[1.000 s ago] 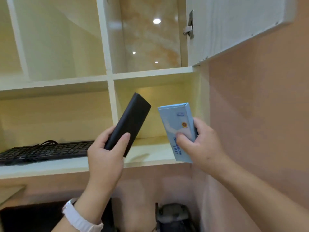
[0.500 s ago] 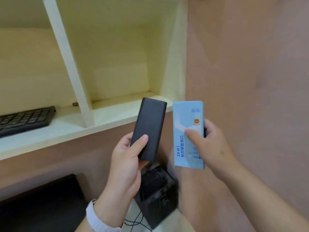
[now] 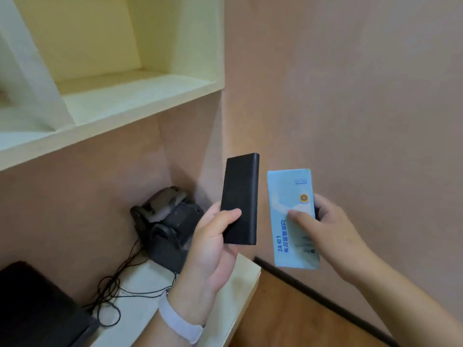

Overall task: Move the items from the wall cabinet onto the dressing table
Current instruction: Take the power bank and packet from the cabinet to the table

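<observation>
Pink wall corner, cream table (image 3: 225, 319) below the wall cabinet (image 3: 140, 101). Above the table's right end, left hand (image 3: 213, 244) grip closed around black power bank (image 3: 240, 199); right hand (image 3: 328, 236) grip holds light-blue box (image 3: 292, 216), just beside it, both upright.

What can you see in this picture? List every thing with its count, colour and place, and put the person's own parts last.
Power bank: one, black, held in the left hand.
Box: one, light blue, held in the right hand.
Cabinet: one, cream, upper left, shelves in view bare.
Table: one, cream, below the hands.
Device: one, black, in the table's back corner.
Cable: black, count unclear, tangled on the table.
Dark object: one, black, lower left.
Walls: pink.
Floor: brown wood, lower right.
Wristband: one, white, left wrist.
Left hand: one.
Right hand: one.
</observation>
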Available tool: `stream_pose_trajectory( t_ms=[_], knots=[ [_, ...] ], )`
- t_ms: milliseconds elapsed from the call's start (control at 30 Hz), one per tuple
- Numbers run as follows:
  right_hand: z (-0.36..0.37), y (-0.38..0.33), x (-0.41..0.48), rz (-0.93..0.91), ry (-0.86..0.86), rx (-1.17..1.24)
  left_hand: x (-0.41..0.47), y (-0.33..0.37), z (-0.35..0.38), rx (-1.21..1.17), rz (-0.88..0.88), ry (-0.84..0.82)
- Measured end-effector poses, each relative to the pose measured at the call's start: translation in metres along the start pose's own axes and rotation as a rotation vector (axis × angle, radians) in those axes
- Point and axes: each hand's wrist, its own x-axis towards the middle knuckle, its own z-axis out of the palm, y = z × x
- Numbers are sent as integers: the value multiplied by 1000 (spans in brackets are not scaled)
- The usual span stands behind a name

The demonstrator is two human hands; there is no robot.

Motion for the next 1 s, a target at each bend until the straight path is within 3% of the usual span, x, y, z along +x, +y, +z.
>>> stream_pose_trajectory(
  t_ms=[267,500,1000],
  knots=[
    [-49,19,-69,93,217,-3,-23,-57,37,94,-126,-131],
    [-106,29,-163,119,392,-12,-80,-104,94,282,-94,-287],
    [-234,72,-535,214,982,27,-360,-262,249,427,-254,-697]
  ],
)
